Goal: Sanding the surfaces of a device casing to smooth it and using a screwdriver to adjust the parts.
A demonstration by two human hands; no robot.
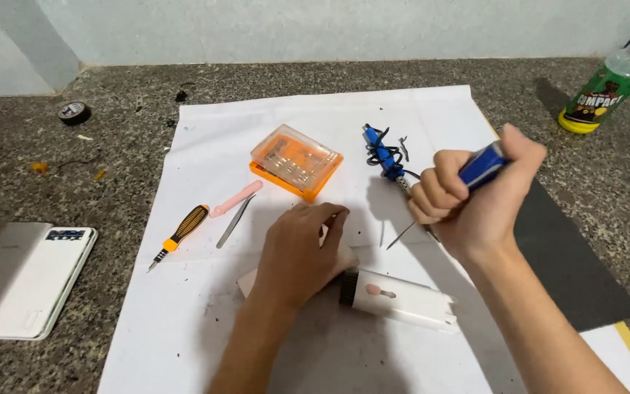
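Nearest, the left hand (297,252) presses flat, fingers together, on a pale cardboard piece (246,283) beside the white device (402,300) lying on the white paper sheet (184,306). The right hand (468,197) has its fingers clamped in a fist around the blue-handled soldering iron (483,166), tip angled down just beyond the left fingertips; a slip could bring the tip onto those fingers or onto the device's plastic. Its tangled blue cord (382,153) could snag and jerk the stroke. Farther off, the tweezers (235,221), orange screwdriver (180,235) and orange bit case (297,160) rest well apart on the bench (23,168).
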